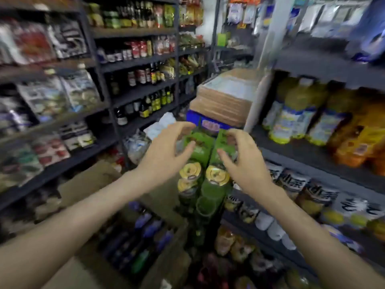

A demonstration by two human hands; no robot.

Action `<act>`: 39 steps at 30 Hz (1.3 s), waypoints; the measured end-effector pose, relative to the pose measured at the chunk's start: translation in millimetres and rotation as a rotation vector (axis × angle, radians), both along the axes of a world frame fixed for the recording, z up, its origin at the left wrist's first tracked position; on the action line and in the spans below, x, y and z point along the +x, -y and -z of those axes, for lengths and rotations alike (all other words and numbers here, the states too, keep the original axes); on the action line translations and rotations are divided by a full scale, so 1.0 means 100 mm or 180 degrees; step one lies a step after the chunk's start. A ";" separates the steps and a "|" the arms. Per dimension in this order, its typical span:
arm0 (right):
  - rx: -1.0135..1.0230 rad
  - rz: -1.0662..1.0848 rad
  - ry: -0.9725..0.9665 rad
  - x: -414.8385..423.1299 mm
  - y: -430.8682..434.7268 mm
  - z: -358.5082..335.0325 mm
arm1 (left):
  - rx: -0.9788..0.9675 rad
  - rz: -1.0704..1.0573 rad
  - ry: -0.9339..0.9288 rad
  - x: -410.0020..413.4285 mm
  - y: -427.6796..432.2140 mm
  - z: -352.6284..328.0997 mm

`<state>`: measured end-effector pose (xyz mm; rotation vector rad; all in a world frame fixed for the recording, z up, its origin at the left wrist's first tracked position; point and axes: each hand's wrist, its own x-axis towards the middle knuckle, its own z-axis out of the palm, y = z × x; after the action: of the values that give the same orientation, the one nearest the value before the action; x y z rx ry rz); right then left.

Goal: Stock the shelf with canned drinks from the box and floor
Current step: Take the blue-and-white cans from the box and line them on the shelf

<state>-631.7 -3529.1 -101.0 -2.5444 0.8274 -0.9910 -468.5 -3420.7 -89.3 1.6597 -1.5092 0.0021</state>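
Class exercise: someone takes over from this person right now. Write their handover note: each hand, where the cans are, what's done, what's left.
Left hand: open, fingers spread beside the top green cans, holding nothing.
Right hand: open on the other side; blur hides any contact.
The green cans are stacked in the aisle by the shelf, with gold-topped cans beneath.
The box at lower left holds dark drinks.
Done: cannot tell.
Left: grip the stacked cans, shelve them, then empty the box.
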 end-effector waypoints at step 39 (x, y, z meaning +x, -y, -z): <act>-0.0351 -0.1321 -0.2941 3.77 -0.73 5.71 | 0.2997 -0.0089 0.0644 3.64 -2.18 4.60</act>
<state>-255.0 -3455.8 -671.8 -3.0616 0.3741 0.3215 -104.3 -3202.7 -549.7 2.4611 -1.7659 -0.6281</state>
